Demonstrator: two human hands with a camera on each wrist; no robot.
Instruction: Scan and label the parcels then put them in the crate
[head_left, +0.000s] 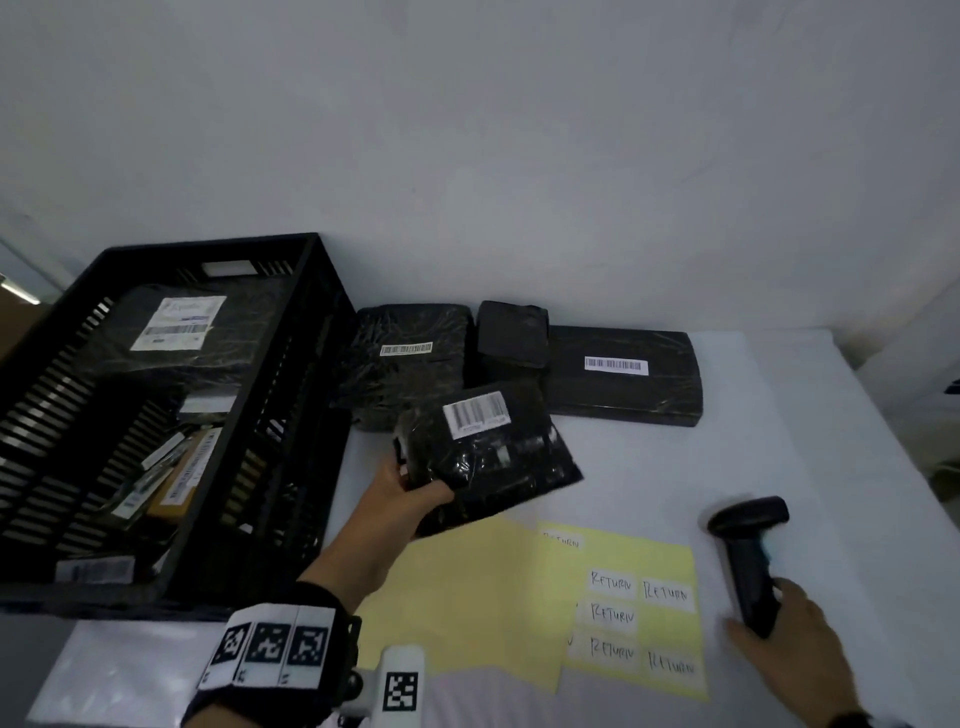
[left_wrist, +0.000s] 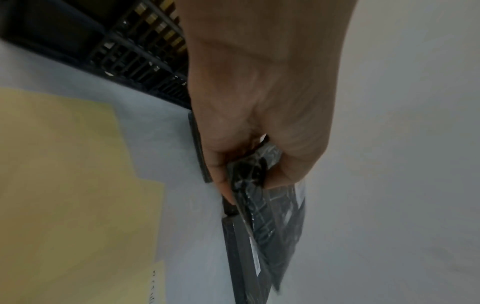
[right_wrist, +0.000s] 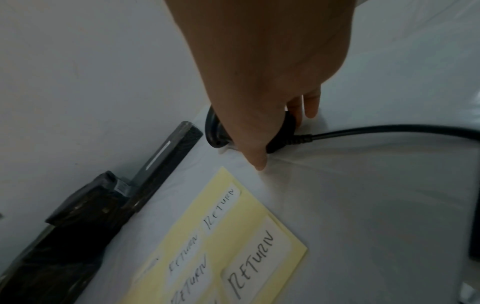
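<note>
1. At a white-covered table (head_left: 779, 415), a person's left hand (head_left: 400, 499) grips the near left corner of a small parcel wrapped in glossy black plastic (head_left: 493, 457), holding it above the table with its white barcode sticker (head_left: 475, 413) facing up, just right of the black slatted plastic crate (head_left: 171, 415).
2. The right hand (head_left: 789, 634) closes around the grip of a black handheld barcode scanner (head_left: 748, 551) at the near right; its head points left, toward the parcel.
3. Done well, the scan would mean raising the scanner, keeping the sticker flat and turned toward its window, and smoothing the shiny wrap, whose glare may spoil a read.
4. A yellow backing sheet of white handwritten "RETURN" labels (head_left: 639, 618) lies near, between the hands, ready for the labelling.
5. Three more black-wrapped parcels (head_left: 618, 374) wait at the far side; several sit in the crate already.
6. The right wrist view is soft; the fingers there are partly hidden behind the scanner and its black cable (right_wrist: 389, 128). The small far parcel shows no barcode. Print on the stickers is unreadable.
</note>
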